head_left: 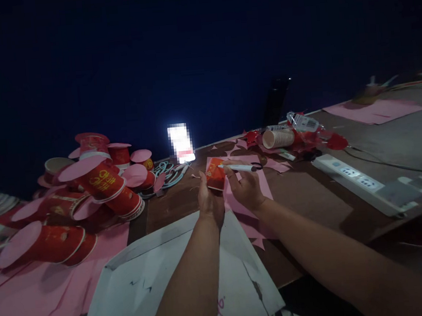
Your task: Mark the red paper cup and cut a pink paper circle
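My left hand (209,197) is closed around a red paper cup (215,174), held above a pink sheet of paper (252,193) on the brown table (309,194). My right hand (244,187) grips a white pen (239,167) with a dark tip, and the pen's other end touches the cup. Both forearms reach in from the bottom of the view.
A pile of red cups with pink paper lids (89,192) lies at the left on pink paper. A white sheet (151,279) lies in front. A white power strip (362,182), a stack of cups (278,138), a bright phone screen (180,143) and cords (168,173) are on the table.
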`<move>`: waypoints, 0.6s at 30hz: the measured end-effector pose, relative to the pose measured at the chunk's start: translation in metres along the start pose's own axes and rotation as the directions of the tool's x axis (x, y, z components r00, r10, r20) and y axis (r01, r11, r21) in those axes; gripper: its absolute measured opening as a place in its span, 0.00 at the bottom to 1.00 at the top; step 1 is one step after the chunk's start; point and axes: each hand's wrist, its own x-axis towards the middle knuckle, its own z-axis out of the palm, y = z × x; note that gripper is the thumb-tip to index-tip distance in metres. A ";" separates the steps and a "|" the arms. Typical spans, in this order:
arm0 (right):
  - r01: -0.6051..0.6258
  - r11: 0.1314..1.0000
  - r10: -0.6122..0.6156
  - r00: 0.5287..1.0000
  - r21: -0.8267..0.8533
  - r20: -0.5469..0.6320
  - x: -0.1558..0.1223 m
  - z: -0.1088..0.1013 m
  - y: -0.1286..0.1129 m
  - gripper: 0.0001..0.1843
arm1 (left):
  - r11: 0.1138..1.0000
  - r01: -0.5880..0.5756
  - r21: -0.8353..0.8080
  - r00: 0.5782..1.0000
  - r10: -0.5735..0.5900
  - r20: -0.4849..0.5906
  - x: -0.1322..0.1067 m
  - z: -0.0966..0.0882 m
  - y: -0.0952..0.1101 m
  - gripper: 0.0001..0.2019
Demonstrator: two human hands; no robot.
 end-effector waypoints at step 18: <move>0.013 1.000 -0.013 1.000 -0.013 -0.006 0.002 -0.001 -0.003 0.06 | 0.998 0.044 -0.038 0.997 -0.041 0.064 -0.003 0.003 0.006 0.21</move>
